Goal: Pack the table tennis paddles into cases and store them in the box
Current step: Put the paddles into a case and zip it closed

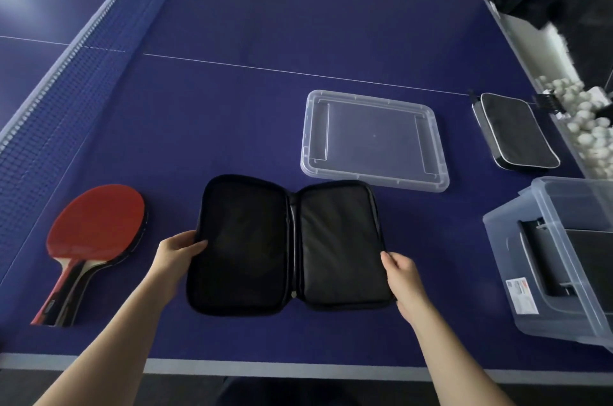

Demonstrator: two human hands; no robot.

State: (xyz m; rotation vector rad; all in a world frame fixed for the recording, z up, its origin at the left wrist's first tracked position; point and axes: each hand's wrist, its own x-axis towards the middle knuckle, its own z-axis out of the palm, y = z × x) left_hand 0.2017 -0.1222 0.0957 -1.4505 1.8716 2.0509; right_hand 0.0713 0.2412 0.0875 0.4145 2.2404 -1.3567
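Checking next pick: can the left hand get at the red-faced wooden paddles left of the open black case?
Probably yes: the left hand grips the open black case, but bare table separates it from the red-faced wooden paddles.

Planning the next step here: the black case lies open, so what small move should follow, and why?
Probably the left hand lets go of the open, empty black zip case and reaches for the red-faced wooden paddles stacked just left of it, still unpacked.

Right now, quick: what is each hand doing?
Left hand: grips the left edge of the open black case.
Right hand: pinches the right edge of the same case.
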